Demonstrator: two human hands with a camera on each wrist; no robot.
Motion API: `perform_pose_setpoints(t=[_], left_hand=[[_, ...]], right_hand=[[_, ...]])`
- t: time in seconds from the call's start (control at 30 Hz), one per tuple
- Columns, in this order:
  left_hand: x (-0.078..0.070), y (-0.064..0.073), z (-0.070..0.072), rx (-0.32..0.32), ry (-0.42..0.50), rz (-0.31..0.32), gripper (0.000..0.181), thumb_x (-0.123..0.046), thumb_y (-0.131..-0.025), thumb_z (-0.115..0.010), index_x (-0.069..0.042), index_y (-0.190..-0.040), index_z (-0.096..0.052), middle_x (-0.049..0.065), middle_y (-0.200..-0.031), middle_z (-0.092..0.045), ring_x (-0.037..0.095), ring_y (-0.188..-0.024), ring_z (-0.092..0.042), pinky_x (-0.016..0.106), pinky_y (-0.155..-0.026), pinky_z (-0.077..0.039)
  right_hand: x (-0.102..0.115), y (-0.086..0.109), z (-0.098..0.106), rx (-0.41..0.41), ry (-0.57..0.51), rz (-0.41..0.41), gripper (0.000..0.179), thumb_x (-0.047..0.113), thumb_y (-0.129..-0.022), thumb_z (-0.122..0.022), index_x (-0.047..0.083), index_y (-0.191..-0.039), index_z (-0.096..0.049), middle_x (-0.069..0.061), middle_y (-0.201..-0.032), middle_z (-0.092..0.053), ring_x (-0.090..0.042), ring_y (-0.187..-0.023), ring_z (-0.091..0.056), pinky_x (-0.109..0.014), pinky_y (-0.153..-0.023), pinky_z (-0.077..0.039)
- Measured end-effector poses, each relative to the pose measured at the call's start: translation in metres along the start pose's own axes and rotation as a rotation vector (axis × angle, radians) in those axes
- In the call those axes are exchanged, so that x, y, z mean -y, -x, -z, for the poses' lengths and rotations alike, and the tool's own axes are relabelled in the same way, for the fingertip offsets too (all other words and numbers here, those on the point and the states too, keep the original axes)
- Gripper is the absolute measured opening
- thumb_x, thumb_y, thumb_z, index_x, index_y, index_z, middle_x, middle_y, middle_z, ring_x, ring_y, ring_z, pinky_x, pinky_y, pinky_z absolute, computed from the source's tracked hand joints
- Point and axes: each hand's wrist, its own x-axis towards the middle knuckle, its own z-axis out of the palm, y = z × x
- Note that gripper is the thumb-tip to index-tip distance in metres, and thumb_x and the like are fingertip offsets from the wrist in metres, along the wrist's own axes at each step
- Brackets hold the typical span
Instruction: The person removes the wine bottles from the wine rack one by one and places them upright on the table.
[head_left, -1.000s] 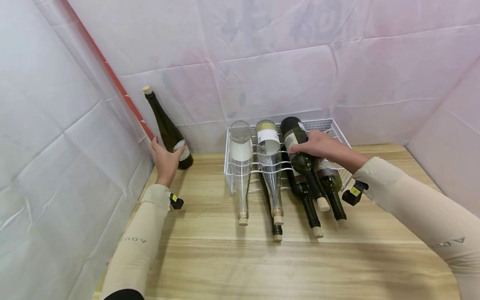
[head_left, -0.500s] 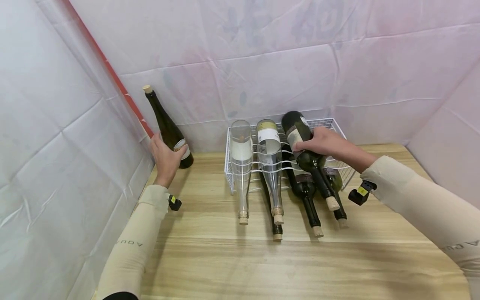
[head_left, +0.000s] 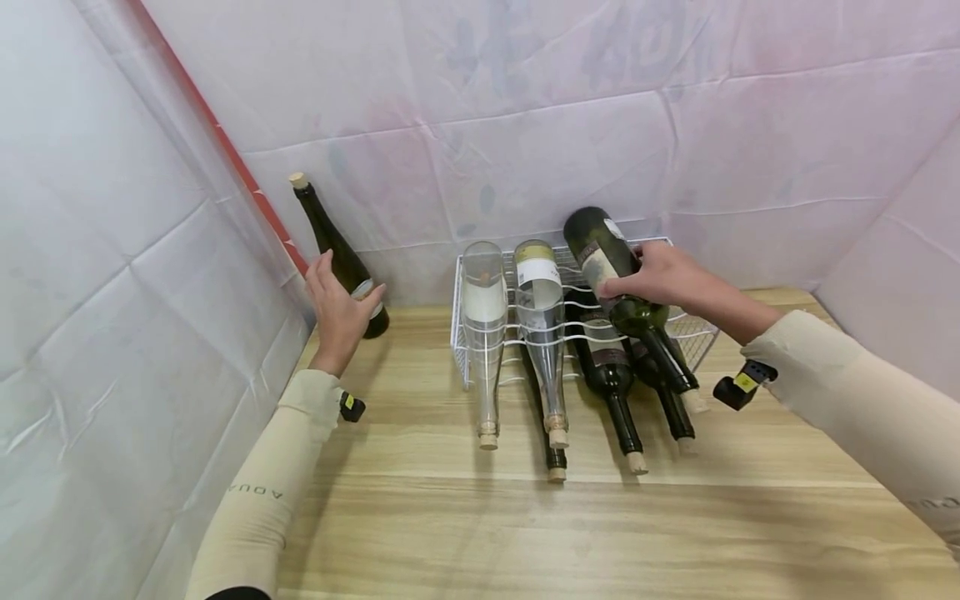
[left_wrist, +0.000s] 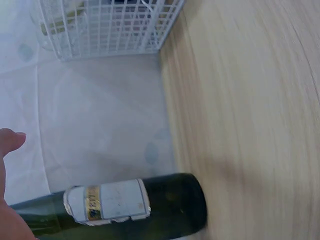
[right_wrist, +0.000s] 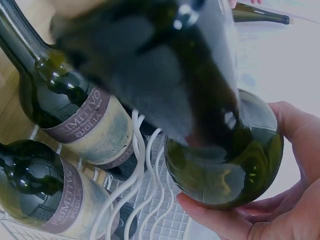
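My right hand (head_left: 667, 275) grips a dark green wine bottle (head_left: 600, 250) by its body, over the right side of a white wire rack (head_left: 455, 333). The bottle tilts with its corked neck toward me and down to the right. In the right wrist view, thumb and fingers wrap this bottle's rounded side. At the left, my left hand (head_left: 337, 312) is spread beside another dark green wine bottle (head_left: 347, 265), which stands by the back wall and is partly hidden by the hand. In the left wrist view the thumb (left_wrist: 11, 141) sits apart from that bottle's label (left_wrist: 112, 201).
Two clear bottles (head_left: 483, 300) lie on the rack's upper tier, corks toward me. Below are several dark bottles (head_left: 611, 379), two with Primitivo labels (right_wrist: 82, 117). White sheeting (head_left: 540, 150) closes off the back and sides of the wooden table (head_left: 480, 533).
My right hand has lifted the held wine bottle up and to the right, off the rack's wires. My left hand's thumb has spread away from the standing bottle.
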Motion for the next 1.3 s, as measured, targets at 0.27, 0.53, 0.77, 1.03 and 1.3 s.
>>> perform_pose_setpoints(t=[0.27,0.53,0.77,1.03,1.3], left_hand=[[-0.014,-0.002,0.002,0.0,-0.009,-0.097,0.097,-0.026,-0.081,-0.09,0.0,-0.155,-0.033,0.024,-0.156,-0.035,0.038,-0.147,-0.032,0.056,-0.125,-0.029],[-0.026,-0.007,0.001,0.019,-0.005,-0.223,0.102,-0.029,-0.077,-0.093,0.004,-0.154,-0.035,0.028,-0.156,-0.037,0.042,-0.147,-0.034,0.059,-0.125,-0.028],[-0.032,-0.009,0.002,0.049,-0.02,-0.297,0.106,-0.036,-0.077,-0.093,0.005,-0.155,-0.033,0.029,-0.157,-0.037,0.042,-0.148,-0.033,0.06,-0.126,-0.027],[-0.039,-0.012,0.003,0.067,0.004,-0.336,0.109,-0.033,-0.073,-0.095,0.004,-0.155,-0.033,0.031,-0.158,-0.036,0.042,-0.15,-0.032,0.062,-0.127,-0.025],[-0.052,-0.013,0.003,0.113,-0.001,-0.387,0.112,-0.035,-0.073,-0.095,0.001,-0.157,-0.032,0.029,-0.161,-0.033,0.041,-0.151,-0.031,0.061,-0.128,-0.023]], right_hand=[[-0.001,0.003,0.009,-0.058,0.098,0.039,0.096,0.048,-0.08,-0.084,-0.012,-0.143,-0.044,-0.025,-0.101,-0.066,-0.032,-0.081,-0.062,-0.034,-0.059,-0.05],[-0.001,0.007,0.011,-0.112,0.151,0.084,0.104,0.042,-0.077,-0.088,-0.008,-0.152,-0.037,-0.033,-0.113,-0.063,-0.037,-0.085,-0.062,-0.04,-0.062,-0.053],[-0.003,0.009,0.013,-0.157,0.214,0.15,0.102,0.04,-0.076,-0.087,-0.001,-0.156,-0.037,-0.03,-0.109,-0.064,-0.038,-0.087,-0.062,-0.049,-0.068,-0.053],[-0.002,0.012,0.016,-0.206,0.248,0.214,0.096,0.035,-0.076,-0.087,0.0,-0.153,-0.04,-0.028,-0.108,-0.064,-0.036,-0.087,-0.061,-0.041,-0.063,-0.047],[0.004,0.017,0.02,-0.254,0.291,0.26,0.097,0.029,-0.074,-0.088,0.004,-0.155,-0.04,-0.029,-0.124,-0.061,-0.042,-0.101,-0.06,-0.055,-0.077,-0.049]])
